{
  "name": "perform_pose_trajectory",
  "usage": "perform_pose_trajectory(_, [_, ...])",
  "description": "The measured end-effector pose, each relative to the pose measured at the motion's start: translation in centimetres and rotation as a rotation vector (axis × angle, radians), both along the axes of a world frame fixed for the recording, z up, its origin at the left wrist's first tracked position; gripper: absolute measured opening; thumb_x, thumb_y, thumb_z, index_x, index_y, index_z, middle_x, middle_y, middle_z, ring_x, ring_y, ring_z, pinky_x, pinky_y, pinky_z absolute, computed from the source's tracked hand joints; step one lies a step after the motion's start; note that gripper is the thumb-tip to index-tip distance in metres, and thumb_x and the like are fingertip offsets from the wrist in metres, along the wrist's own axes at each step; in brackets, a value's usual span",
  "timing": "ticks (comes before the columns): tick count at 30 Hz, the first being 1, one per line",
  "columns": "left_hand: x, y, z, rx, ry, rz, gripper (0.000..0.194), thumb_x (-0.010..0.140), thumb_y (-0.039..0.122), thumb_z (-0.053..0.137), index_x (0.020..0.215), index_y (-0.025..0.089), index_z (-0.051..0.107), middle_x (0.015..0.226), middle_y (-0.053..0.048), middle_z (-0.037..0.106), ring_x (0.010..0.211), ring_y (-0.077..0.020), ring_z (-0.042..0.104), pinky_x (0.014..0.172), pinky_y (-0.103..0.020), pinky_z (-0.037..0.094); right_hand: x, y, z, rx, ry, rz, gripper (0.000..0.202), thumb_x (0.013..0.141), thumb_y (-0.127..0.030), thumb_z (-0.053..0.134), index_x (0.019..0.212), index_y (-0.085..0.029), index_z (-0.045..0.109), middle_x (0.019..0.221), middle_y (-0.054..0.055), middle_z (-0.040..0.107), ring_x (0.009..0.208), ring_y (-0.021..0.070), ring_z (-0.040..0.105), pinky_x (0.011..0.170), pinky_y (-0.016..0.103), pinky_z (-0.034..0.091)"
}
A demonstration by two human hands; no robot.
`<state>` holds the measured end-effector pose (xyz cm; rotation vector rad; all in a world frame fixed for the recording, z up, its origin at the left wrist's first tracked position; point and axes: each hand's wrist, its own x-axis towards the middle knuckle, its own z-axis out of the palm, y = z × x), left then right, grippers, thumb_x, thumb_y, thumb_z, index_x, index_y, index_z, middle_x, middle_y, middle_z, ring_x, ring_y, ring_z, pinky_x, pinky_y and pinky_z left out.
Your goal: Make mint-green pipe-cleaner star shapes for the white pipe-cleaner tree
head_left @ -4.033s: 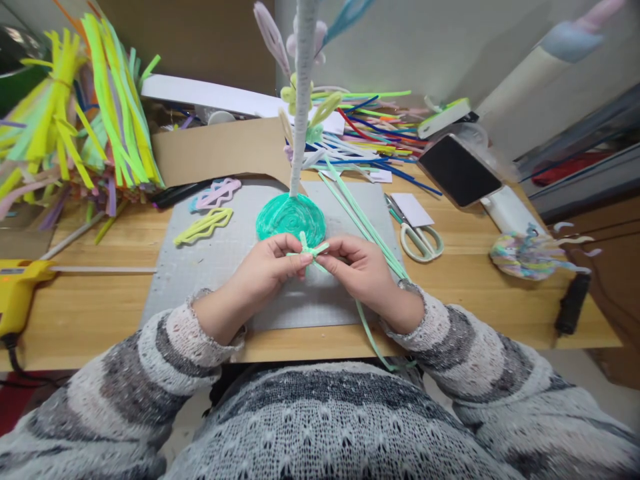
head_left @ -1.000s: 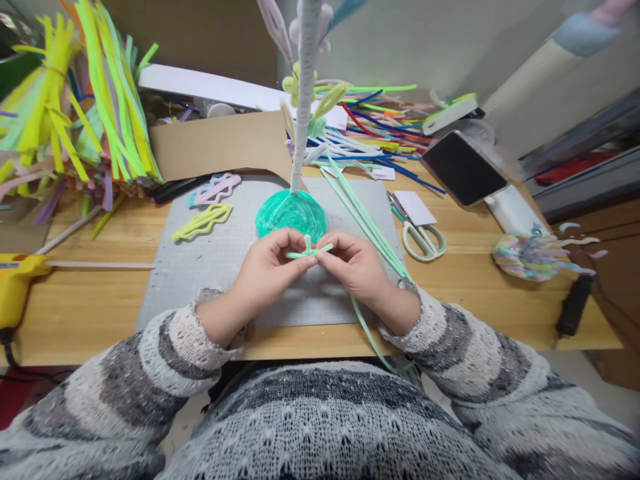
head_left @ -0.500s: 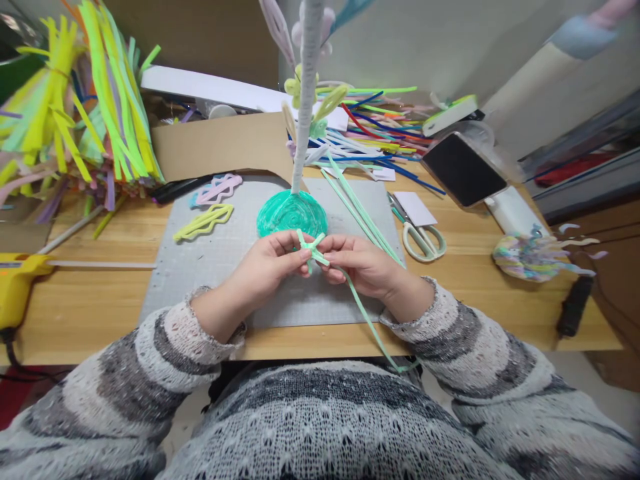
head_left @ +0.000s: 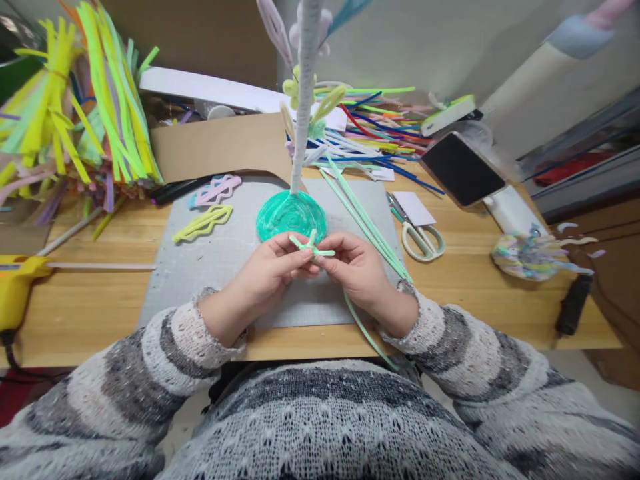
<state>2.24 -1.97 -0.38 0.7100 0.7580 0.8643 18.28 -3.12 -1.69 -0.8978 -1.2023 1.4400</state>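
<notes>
My left hand [head_left: 273, 268] and my right hand [head_left: 357, 270] meet over the front of the grey cutting mat [head_left: 200, 287]. Between their fingertips they pinch a light green pipe cleaner [head_left: 313, 245], bent into short arms like a small star. Its long loose tail hangs below my right hand toward my lap. Just behind the fingers is a round green base [head_left: 287, 213] with a white wrapped stem [head_left: 302, 127] rising from it. Several straight mint pipe cleaners [head_left: 367, 223] lie beside my right hand.
Scissors [head_left: 424, 241] and a phone [head_left: 463, 169] lie to the right. A yellow glue gun [head_left: 20, 287] is at the left edge, near bent zigzag pieces [head_left: 204, 223]. Bundles of pipe cleaners [head_left: 55, 100] stand at the back left; many loose ones [head_left: 370, 127] lie behind the stem.
The star-shaped piece has turned and tilted between my fingers, its arms now lying flatter. My right hand has shifted slightly inward, its wrist lower, and the tail hangs closer to it.
</notes>
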Motion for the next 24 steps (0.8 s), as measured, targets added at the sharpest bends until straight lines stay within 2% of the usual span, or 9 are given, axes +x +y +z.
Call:
perform_pose_trajectory(5, [-0.4, 0.2, 0.1, 0.318, 0.237, 0.044, 0.022, 0.068, 0.024, 0.079, 0.078, 0.016, 0.061, 0.077, 0.001, 0.062, 0.070, -0.0096, 0.058, 0.068, -0.022, 0.046, 0.7, 0.2, 0.1, 0.086, -0.118, 0.002, 0.016, 0.074, -0.032, 0.076, 0.081, -0.021, 0.066, 0.078, -0.001, 0.066, 0.074, 0.0128, 0.061, 0.070, 0.030, 0.051])
perform_pose_trajectory(7, [-0.5, 0.3, 0.4, 0.396, 0.297, 0.052, 0.023, 0.068, 0.026, 0.079, 0.079, 0.016, 0.062, 0.078, 0.000, 0.062, 0.072, -0.0110, 0.057, 0.068, -0.023, 0.045, 1.0, 0.4, 0.3, 0.094, -0.147, 0.019, 0.016, 0.075, -0.032, 0.076, 0.081, -0.021, 0.067, 0.079, 0.000, 0.067, 0.074, 0.0133, 0.061, 0.071, 0.030, 0.051])
perform_pose_trajectory(12, [-0.6, 0.3, 0.7, 0.436, 0.373, 0.071, 0.022, 0.068, 0.027, 0.078, 0.079, 0.016, 0.063, 0.074, 0.000, 0.063, 0.068, -0.0116, 0.056, 0.065, -0.024, 0.044, 1.6, 0.8, 1.0, 0.109, -0.168, 0.104, 0.011, 0.077, -0.027, 0.072, 0.085, -0.020, 0.068, 0.083, 0.001, 0.067, 0.079, 0.0129, 0.061, 0.076, 0.030, 0.050])
perform_pose_trajectory(18, [-0.7, 0.4, 0.3, 0.419, 0.431, 0.043, 0.022, 0.070, 0.031, 0.076, 0.081, 0.016, 0.065, 0.077, -0.002, 0.066, 0.069, -0.0137, 0.058, 0.066, -0.026, 0.046, 1.8, 1.0, 0.8, 0.003, -0.196, 0.138, 0.010, 0.078, -0.027, 0.069, 0.081, -0.018, 0.065, 0.076, -0.001, 0.065, 0.069, 0.0113, 0.058, 0.069, 0.028, 0.048])
perform_pose_trajectory(24, [-1.0, 0.8, 0.6, 0.718, 0.706, 0.104, 0.012, 0.069, 0.027, 0.076, 0.073, 0.018, 0.069, 0.082, -0.004, 0.066, 0.073, -0.0157, 0.056, 0.064, -0.027, 0.042, 1.7, 0.8, 0.7, 0.100, -0.358, 0.096, 0.005, 0.078, -0.021, 0.065, 0.081, -0.018, 0.064, 0.078, 0.001, 0.066, 0.074, 0.0131, 0.059, 0.070, 0.029, 0.047])
